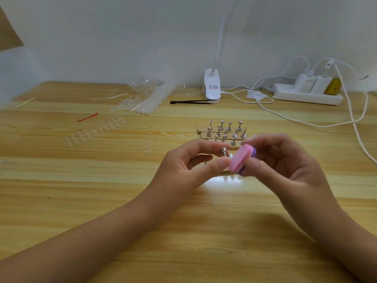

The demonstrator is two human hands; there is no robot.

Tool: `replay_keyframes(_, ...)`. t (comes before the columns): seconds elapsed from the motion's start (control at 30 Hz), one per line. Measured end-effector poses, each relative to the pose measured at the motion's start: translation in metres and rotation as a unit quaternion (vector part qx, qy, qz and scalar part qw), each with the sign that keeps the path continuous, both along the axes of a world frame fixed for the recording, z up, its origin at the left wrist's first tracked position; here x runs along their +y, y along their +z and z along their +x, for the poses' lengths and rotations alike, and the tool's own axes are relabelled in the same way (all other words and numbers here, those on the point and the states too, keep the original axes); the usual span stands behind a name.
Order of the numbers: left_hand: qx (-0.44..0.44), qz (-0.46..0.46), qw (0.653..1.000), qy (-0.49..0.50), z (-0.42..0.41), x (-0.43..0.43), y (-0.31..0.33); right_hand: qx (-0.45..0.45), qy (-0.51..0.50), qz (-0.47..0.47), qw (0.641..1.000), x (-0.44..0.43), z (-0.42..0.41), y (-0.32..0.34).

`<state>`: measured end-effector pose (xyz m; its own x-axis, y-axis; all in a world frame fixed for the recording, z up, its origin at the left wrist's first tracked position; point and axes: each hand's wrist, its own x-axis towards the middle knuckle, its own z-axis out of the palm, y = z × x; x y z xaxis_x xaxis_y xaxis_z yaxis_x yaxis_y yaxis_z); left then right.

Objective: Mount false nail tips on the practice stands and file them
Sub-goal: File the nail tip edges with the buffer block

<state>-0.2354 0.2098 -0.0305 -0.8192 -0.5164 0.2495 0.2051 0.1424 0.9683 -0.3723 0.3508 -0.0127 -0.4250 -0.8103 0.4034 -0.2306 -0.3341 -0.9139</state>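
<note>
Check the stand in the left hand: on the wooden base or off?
Off. The left hand pinches the metal stand in front of the wooden bases, beside the pink block in the right hand.

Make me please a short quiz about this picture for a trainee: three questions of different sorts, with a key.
1. True or false: the right hand holds the pink file block.
2. What does the left hand pinch between thumb and forefinger? A. a small metal stand B. black tweezers C. a red strip
3. Fill the gap: the rows of stands on their wooden bases are ___ from the camera than both hands.

Key: 1 true; 2 A; 3 farther.
</note>
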Motion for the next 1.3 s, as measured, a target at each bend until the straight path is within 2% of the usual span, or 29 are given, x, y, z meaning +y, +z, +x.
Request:
replay_keyframes(0.17,-0.007,0.006,1.000,0.000,-0.0001,0.0006,-0.0011,0.016,0.045,0.038,0.998,-0.0009,0.0017,-0.0043)
replay_keyframes(0.27,-0.010,0.011,1.000,-0.007,0.0006,0.0007,-0.0002,-0.001,-0.002,-0.011,1.000,-0.0011,0.0013,-0.0033)
replay_keyframes(0.37,-0.013,0.017,1.000,-0.006,0.0008,0.0017,0.0000,0.014,0.026,0.020,0.999,-0.0020,0.0029,-0.0022)
replay_keyframes(0.5,-0.012,0.011,1.000,0.001,0.0007,0.0020,0.0006,0.000,-0.015,-0.028,0.999,-0.0013,0.0038,-0.0010)
replay_keyframes(0.6,-0.012,0.002,1.000,-0.003,0.0015,0.0025,0.0009,0.003,0.025,0.017,1.000,-0.0026,0.0053,-0.0023)
replay_keyframes(0.73,-0.008,0.005,1.000,-0.006,0.0018,0.0026,0.0011,-0.009,-0.014,-0.010,1.000,-0.0020,0.0043,-0.0019)
replay_keyframes(0.83,-0.012,0.002,1.000,-0.004,0.0015,0.0022,0.0011,-0.002,0.011,0.016,1.000,-0.0015,0.0048,-0.0011)
replay_keyframes(0.93,-0.009,0.006,1.000,-0.002,0.0011,0.0015,0.0005,-0.015,-0.015,-0.005,1.000,-0.0008,0.0042,-0.0005)
replay_keyframes(1.3,-0.017,-0.010,1.000,0.000,0.0016,-0.0006,-0.0010,-0.025,-0.016,0.013,0.999,-0.0024,0.0035,0.0008)
